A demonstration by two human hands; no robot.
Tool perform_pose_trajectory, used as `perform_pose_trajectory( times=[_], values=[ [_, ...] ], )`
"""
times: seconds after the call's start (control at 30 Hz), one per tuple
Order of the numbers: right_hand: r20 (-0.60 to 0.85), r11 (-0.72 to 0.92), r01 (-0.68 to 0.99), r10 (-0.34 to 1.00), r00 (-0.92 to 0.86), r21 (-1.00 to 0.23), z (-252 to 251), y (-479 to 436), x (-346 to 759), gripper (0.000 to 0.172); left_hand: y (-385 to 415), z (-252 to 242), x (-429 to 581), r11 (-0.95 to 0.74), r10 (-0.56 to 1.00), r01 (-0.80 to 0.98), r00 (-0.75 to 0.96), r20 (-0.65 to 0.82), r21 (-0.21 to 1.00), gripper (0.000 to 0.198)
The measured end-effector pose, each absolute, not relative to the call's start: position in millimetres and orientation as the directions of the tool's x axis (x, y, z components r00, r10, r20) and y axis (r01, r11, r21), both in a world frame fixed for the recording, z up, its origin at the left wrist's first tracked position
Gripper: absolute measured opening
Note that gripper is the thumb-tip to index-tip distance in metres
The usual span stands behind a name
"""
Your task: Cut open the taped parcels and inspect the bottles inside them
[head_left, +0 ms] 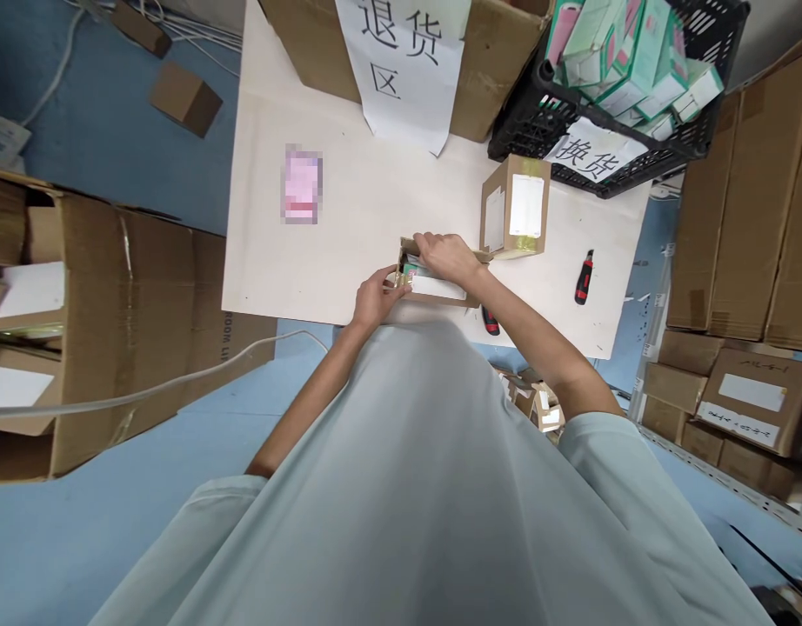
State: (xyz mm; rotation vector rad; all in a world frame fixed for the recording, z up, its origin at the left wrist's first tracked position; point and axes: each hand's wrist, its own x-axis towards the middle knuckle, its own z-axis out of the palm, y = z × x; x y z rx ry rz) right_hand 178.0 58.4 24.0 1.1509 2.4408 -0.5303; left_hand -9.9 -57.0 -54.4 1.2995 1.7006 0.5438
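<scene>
A small cardboard box (433, 300) lies opened on top at the near edge of the white table. Something green and white (411, 268) shows inside it, mostly hidden. My left hand (375, 300) is closed on the box's left end, near a strip of clear tape. Over the opening, my right hand (450, 259) has its fingers curled at the far rim and flap; whether they also touch the contents cannot be made out. A red and black utility knife (491, 322) lies partly hidden beside the box, below my right forearm.
A taped carton (515, 209) stands behind the box. Another utility knife (584, 278) lies to the right. At the back are a big carton (485, 69) with a paper sign and a black crate (531, 122) of green boxes. A blurred pink item (302, 184) lies left.
</scene>
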Motion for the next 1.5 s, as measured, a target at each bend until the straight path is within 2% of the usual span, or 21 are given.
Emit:
perform_pose_trajectory(
  times=[0.1, 0.17, 0.3, 0.4, 0.5, 0.6, 0.67, 0.77, 0.87, 0.97, 1.03, 1.1, 1.13, 1.27, 1.37, 1.5],
  values=[
    [-0.464, 0.553, 0.812, 0.679, -0.569, -0.186, 24.1, 69.9, 178.7, 0.052, -59.7, -45.3, -6.0, 0.166, 0.974, 0.653, 0.011, -0.228, 0.739, 0.055],
    [-0.41, 0.534, 0.821, 0.716, -0.566, -0.201, 20.0, 71.6, 185.5, 0.057, -57.8, -33.4, -1.3, 0.001, 0.977, 0.77, 0.134, -0.163, 0.638, 0.052],
    [-0.299, 0.478, 0.847, 0.793, -0.53, -0.234, 4.5, 65.5, 218.7, 0.067, -41.8, -10.1, 6.3, -0.218, 0.894, 0.884, 0.351, -0.278, 0.413, 0.043],
    [-0.297, 0.396, 0.882, 0.836, -0.461, -0.253, -3.4, 58.2, 248.1, 0.057, -25.2, -3.4, 5.6, -0.277, 0.847, 0.895, 0.399, -0.35, 0.349, 0.035],
    [-0.346, 0.343, 0.901, 0.839, -0.421, -0.264, -5.3, 54.6, 265.1, 0.039, -17.5, -3.3, 0.6, -0.34, 0.814, 0.866, 0.466, -0.347, 0.365, 0.028],
    [-0.366, 0.328, 0.906, 0.835, -0.41, -0.267, -5.9, 58.5, 268.6, 0.032, -23.8, -3.0, -5.8, -0.377, 0.809, 0.834, 0.509, -0.295, 0.403, 0.022],
    [-0.369, 0.306, 0.916, 0.845, -0.386, -0.259, -8.1, 65.3, 268.4, 0.03, -32.1, -1.8, -9.7, -0.374, 0.834, 0.835, 0.493, -0.248, 0.403, 0.025],
    [-0.393, 0.262, 0.928, 0.85, -0.352, -0.265, -14.4, 77.3, 270.5, 0.031, -42.3, 0.4, -13.6, -0.365, 0.865, 0.858, 0.456, -0.21, 0.362, 0.034],
    [-0.39, 0.254, 0.909, 0.84, -0.377, -0.331, -21.0, 83.5, 275.3, 0.036, -48.3, 0.2, -15.4, -0.396, 0.86, 0.872, 0.462, -0.217, 0.288, 0.034],
    [-0.253, 0.256, 0.891, 0.896, -0.364, -0.374, -22.4, 78.4, 277.2, 0.046, -54.4, -4.1, -16.7, -0.444, 0.825, 0.851, 0.51, -0.242, 0.282, 0.024],
    [-0.136, 0.281, 0.897, 0.929, -0.343, -0.342, -19.3, 68.1, 273.8, 0.046, -58.3, -8.4, -16.4, -0.459, 0.788, 0.82, 0.554, -0.268, 0.343, 0.01],
    [-0.109, 0.353, 0.895, 0.913, -0.393, -0.272, -14.3, 52.6, 266.3, 0.035, -59.8, -12.2, -13.2, -0.447, 0.767, 0.801, 0.572, -0.291, 0.399, 0.019],
    [-0.137, 0.414, 0.879, 0.881, -0.453, -0.237, -12.0, 43.4, 261.5, 0.031, -59.1, -13.3, -10.2, -0.43, 0.771, 0.804, 0.564, -0.295, 0.411, 0.019],
    [-0.306, 0.666, 0.725, 0.663, -0.683, -0.175, -8.5, 7.1, 244.8, 0.033, -46.8, -12.1, 8.3, -0.428, 0.814, 0.809, 0.539, -0.216, 0.403, 0.024],
    [-0.349, 0.688, 0.706, 0.629, -0.695, -0.166, -6.4, -10.8, 246.3, 0.035, -35.1, -9.4, 16.7, -0.479, 0.807, 0.781, 0.571, -0.148, 0.4, 0.018],
    [-0.181, 0.609, 0.764, 0.744, -0.643, -0.212, 6.1, -31.0, 273.6, 0.034, -28.5, -11.1, 6.5, -0.448, 0.836, 0.784, 0.538, -0.109, 0.429, 0.017]
  ],
)
